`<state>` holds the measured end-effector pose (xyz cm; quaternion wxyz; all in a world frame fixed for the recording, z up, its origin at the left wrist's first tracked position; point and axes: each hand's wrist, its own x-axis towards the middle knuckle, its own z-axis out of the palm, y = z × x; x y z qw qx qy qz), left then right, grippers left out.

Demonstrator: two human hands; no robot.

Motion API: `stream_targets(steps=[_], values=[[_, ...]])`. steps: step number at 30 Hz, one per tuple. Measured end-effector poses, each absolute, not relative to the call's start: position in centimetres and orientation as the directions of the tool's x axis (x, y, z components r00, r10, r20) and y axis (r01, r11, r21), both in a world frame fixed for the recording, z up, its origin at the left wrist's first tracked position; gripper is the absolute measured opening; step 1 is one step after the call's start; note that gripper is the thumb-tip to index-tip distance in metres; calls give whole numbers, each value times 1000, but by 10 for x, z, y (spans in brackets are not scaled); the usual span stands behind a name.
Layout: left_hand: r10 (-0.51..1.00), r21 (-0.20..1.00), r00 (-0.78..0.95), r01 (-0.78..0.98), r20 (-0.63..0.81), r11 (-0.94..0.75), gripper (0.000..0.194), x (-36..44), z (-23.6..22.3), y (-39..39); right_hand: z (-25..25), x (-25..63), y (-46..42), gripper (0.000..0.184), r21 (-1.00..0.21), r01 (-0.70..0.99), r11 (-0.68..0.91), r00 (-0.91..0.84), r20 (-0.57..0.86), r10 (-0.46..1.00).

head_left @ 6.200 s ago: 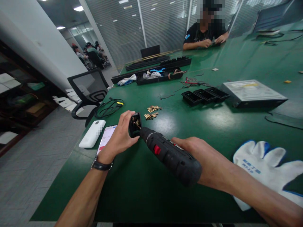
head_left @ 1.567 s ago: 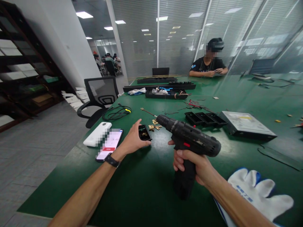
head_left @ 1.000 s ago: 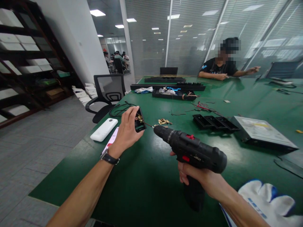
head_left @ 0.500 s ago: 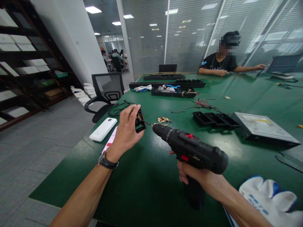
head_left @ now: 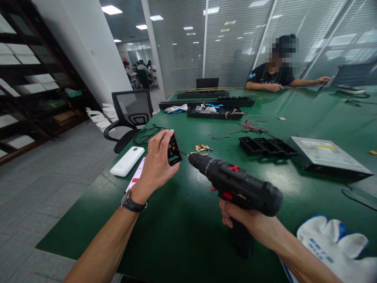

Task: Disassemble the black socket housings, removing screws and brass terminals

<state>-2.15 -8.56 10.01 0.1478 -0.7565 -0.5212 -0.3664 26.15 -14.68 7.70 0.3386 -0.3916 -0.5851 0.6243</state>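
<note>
The black box (head_left: 173, 152) was gripped over the surface (head_left: 171, 228) by the fingers of the left hand (head_left: 157, 161), apparently angled to admit the bit (head_left: 183, 152); the drill (head_left: 238, 181) was clasped by the right hand (head_left: 243, 214).

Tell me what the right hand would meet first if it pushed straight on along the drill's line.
The black box in the left hand: the drill bit leading the right hand points at it and seems to reach inside, though depth is unclear.
</note>
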Motion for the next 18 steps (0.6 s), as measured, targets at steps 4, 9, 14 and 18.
stream_targets(steps=[4,9,14,18], values=[[692,198,154,894,706,-401,99,-21,100,-86,81,262,-149,46,-994,78,-73,-467,-101,879],[695,222,134,890,707,-398,98,-21,99,-85,81,263,-149,46,-993,95,-77,-468,-113,877],[697,241,131,880,704,-410,95,-22,99,-85,77,265,-150,42,-995,84,-58,-481,-92,872],[704,254,128,875,698,-411,89,-22,98,-86,78,264,-151,41,-993,119,-24,-471,-78,879]])
